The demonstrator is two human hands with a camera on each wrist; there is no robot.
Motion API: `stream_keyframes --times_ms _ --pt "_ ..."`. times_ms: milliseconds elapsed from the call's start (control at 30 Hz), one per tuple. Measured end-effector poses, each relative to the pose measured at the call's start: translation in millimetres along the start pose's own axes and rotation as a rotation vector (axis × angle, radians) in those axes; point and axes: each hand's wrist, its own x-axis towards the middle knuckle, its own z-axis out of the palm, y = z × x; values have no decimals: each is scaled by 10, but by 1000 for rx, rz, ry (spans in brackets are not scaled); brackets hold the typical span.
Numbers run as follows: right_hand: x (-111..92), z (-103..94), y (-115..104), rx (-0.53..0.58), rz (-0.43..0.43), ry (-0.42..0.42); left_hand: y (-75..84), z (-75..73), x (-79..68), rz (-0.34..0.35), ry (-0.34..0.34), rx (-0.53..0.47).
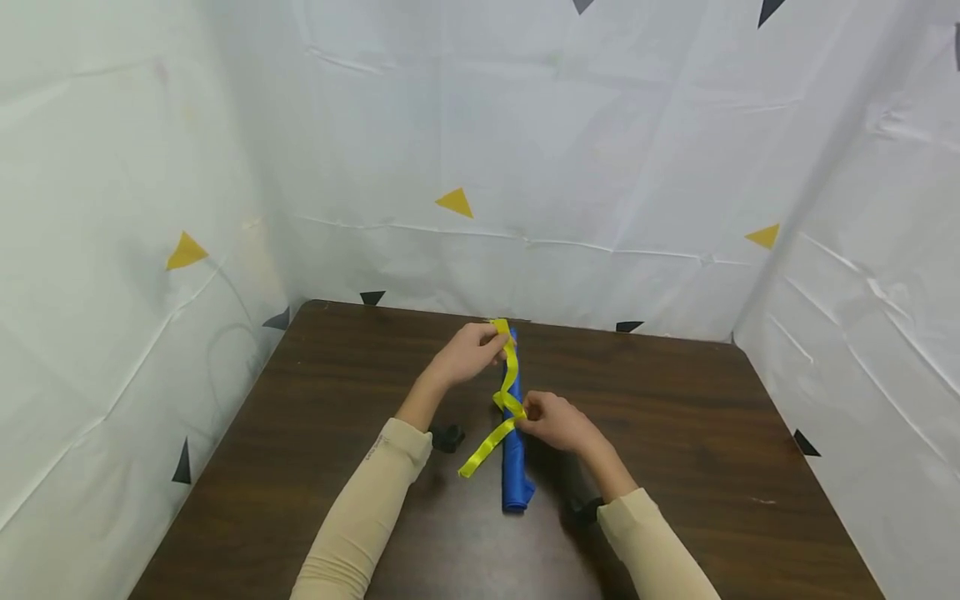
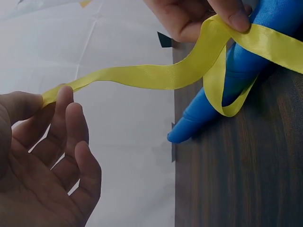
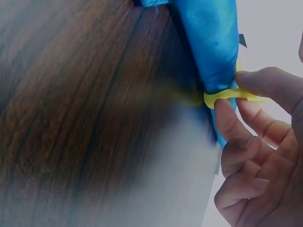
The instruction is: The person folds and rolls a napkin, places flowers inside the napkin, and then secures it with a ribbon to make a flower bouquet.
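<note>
A rolled blue cloth [image 1: 513,467] lies lengthwise on the table, pointing away from me. Around its middle passes a yellow ribbon [image 1: 486,450], crossed over itself on top. My left hand [image 1: 468,354] pinches one ribbon end between thumb and index finger near the far end of the roll; its other fingers are loosely bent in the left wrist view. Close over the roll's middle, my right hand [image 1: 558,421] pinches the ribbon at the crossing with thumb and fingertips. From there the other ribbon tail hangs toward the near left. The ribbon forms a loop [image 2: 215,85] beside the roll.
The dark wooden table [image 1: 675,417] has white sheeting [image 1: 525,125] with yellow and black triangles behind it and at both sides. Dark wrist devices [image 1: 447,438] sit under both forearms, which wear cream sleeves [image 1: 367,508].
</note>
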Motion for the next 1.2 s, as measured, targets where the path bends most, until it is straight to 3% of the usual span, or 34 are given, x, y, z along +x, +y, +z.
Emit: stream_keyframes --times_ms 433,867,1200 --pt "72 52 40 -6 1 89 -6 -16 -33 -11 -41 3" --pt "161 76 134 27 -7 208 -87 75 -42 -15 -108 -38" --pt "171 88 201 159 -148 192 -85 90 -50 2 -115 -39"
